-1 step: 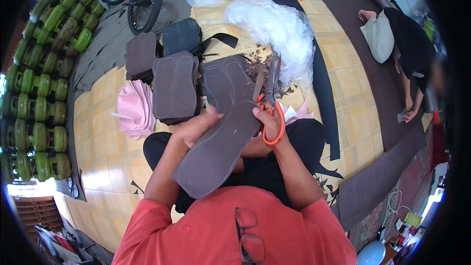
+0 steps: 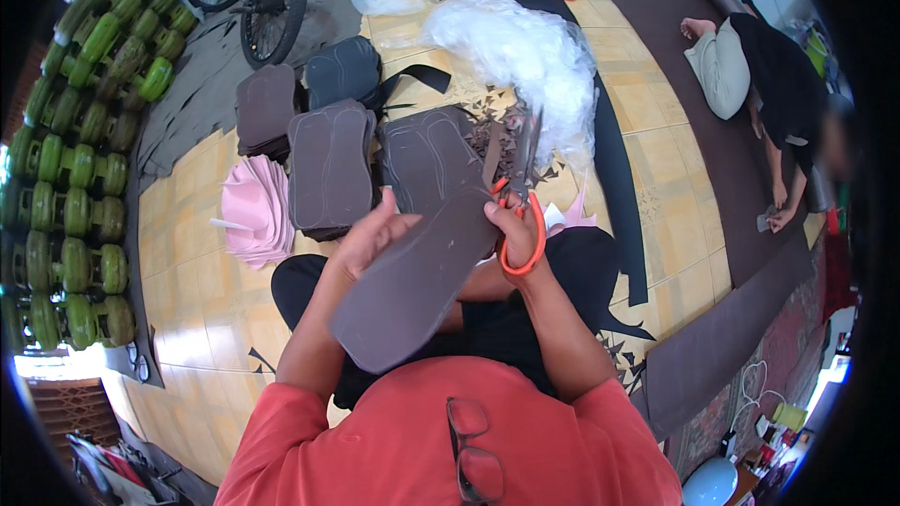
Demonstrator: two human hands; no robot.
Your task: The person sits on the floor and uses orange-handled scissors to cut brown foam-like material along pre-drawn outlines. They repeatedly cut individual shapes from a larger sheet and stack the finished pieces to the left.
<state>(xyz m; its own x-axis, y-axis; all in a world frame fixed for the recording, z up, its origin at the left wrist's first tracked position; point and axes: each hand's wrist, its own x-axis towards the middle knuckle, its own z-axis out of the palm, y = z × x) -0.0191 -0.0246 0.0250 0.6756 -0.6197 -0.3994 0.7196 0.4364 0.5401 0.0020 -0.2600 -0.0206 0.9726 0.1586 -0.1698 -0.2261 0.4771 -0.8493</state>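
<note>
Holding a brown sole (image 2: 408, 286) mid-frame, clamped by the fingers of the right hand (image 2: 516, 232) along with orange scissors (image 2: 538, 242), and spreading the left hand (image 2: 370, 236) wider near its edge, apparently leaving the weight rightward.

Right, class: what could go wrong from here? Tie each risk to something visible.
The right hand holds both the dark piece and the orange-handled scissors, so the piece might slip. The scissors point away, toward the clear plastic, and could snag it.
</note>
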